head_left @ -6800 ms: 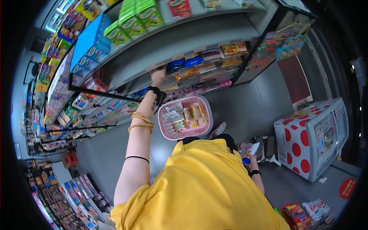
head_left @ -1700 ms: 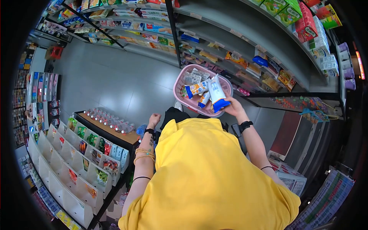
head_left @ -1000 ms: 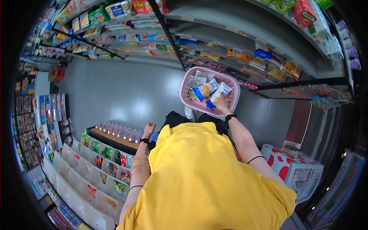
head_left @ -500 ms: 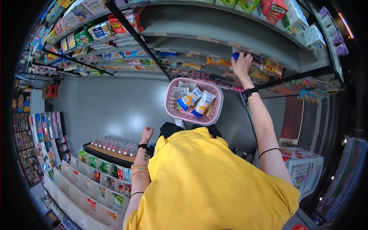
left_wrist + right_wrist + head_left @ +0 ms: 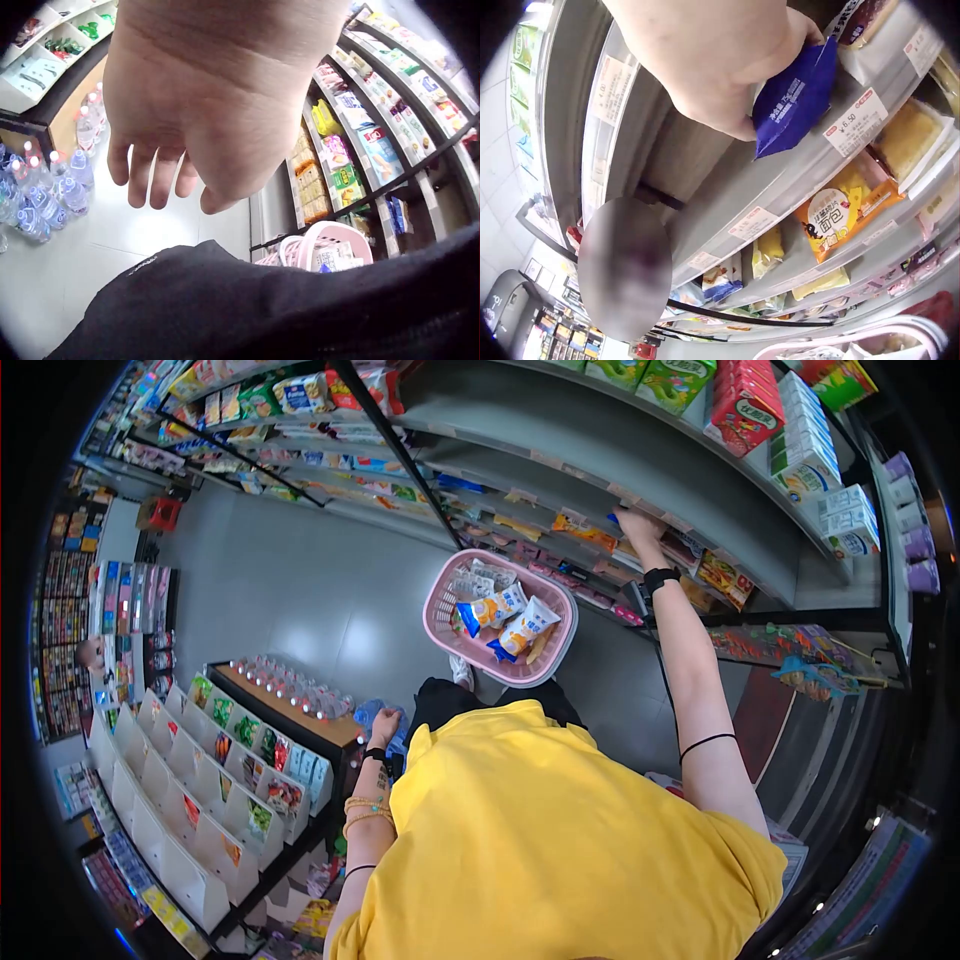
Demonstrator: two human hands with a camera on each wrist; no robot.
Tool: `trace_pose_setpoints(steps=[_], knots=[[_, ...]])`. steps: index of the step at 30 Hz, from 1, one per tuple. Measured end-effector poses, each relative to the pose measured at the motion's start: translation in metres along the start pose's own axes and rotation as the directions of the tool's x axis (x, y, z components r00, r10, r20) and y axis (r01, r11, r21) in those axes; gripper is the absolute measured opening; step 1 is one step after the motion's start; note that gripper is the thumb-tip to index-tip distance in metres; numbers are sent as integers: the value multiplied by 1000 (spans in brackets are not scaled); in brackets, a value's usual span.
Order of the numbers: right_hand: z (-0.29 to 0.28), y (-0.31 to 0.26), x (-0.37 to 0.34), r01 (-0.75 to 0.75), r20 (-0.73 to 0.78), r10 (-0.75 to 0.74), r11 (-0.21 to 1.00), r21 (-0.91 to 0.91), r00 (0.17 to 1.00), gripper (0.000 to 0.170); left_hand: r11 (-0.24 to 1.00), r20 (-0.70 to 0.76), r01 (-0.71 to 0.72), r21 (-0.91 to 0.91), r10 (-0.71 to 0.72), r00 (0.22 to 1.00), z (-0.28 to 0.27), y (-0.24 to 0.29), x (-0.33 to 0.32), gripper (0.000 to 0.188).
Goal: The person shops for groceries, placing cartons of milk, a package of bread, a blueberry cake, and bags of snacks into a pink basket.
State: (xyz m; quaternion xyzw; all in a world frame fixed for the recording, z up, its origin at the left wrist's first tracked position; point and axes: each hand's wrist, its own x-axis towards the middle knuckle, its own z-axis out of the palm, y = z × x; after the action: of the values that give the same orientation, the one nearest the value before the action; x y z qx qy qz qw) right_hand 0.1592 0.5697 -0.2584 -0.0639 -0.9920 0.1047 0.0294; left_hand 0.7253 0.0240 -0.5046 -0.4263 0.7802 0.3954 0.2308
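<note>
My right hand (image 5: 638, 528) reaches onto a grey shelf. In the right wrist view its fingers curl round the blue end of a snack packet (image 5: 795, 101), just behind the price tags; the hand hides the rest of the packet. A pink basket (image 5: 432, 615) stands on the floor before my feet. Two white-and-blue packets with orange pictures lie on top in it, one left (image 5: 497, 607) and one right (image 5: 530, 626), over clear-wrapped items (image 5: 480, 574). My left hand (image 5: 384, 728) hangs low at my side, fingers loosely bent, holding nothing.
Orange-wrapped bread (image 5: 840, 214) lies on the shelf tier below. Green boxes (image 5: 675, 382) and red boxes (image 5: 745, 405) line the upper shelf. At left, bottles (image 5: 290, 685) stand on a wooden ledge beside white tiered bins (image 5: 190, 800). A black post (image 5: 385, 435) divides the shelving.
Earlier, my left hand reached into the shelf. Later my right hand lowered a white-and-blue packet into the basket, let go and moved up to a blue packet on the shelf. My left hand stays low.
</note>
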Motion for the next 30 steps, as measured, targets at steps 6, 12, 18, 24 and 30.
trace_pose_setpoints(steps=[6, 12, 18, 24, 30], knots=[[13, 2, -18, -21, 94, -13, 938, 347, 995, 70, 996, 7, -26, -85, 26, 1000, 33, -26, -23, 37], [14, -36, -163, 356, -254, -250, 622, 697, 934, 79, 998, 28, -2, 56, 0, 1000, 8, 17, -36, 41], [90, -47, -260, -188, 368, -399, 423, 887, 840, 73, 999, -27, -43, 31, 44, 999, -15, 29, -15, 43], [95, -54, -297, -767, 750, -410, 164, 620, 519, 57, 994, 36, -72, 77, 70, 997, -35, 16, 10, 45], [103, -37, -322, -966, 784, -586, -249, 66, 204, 57, 989, 67, -119, 92, 113, 991, -31, -5, 48, 42]])
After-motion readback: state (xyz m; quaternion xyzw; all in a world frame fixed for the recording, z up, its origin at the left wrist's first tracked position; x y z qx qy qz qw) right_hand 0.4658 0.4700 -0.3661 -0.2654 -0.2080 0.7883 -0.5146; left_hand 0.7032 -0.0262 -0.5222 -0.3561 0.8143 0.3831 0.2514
